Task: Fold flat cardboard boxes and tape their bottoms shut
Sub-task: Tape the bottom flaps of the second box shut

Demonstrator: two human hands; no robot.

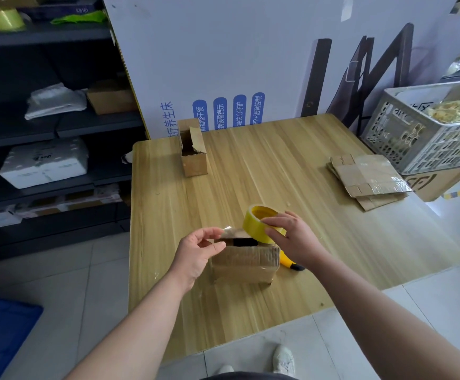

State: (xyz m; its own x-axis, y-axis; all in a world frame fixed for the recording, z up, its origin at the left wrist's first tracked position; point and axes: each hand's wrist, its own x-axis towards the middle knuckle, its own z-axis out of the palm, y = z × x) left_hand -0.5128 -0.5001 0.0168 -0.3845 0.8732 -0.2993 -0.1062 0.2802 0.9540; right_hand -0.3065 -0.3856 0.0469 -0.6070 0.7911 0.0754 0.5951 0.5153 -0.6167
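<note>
A small folded cardboard box (243,263) stands near the front of the wooden table (305,165), with a dark gap showing between its top flaps. My right hand (289,237) grips a yellow roll of tape (259,219) just above the box's right end. My left hand (200,249) pinches the free end of the tape (228,229) over the box's left end. A stack of flat cardboard boxes (368,178) lies at the table's right edge. Another folded box (193,148), open on top, stands at the far left of the table.
A yellow utility knife (290,263) lies on the table right of the near box, partly hidden by my right wrist. A grey plastic crate (404,133) sits beyond the flat stack. Dark shelving (58,127) lines the left side. A large printed board (237,64) leans behind the table.
</note>
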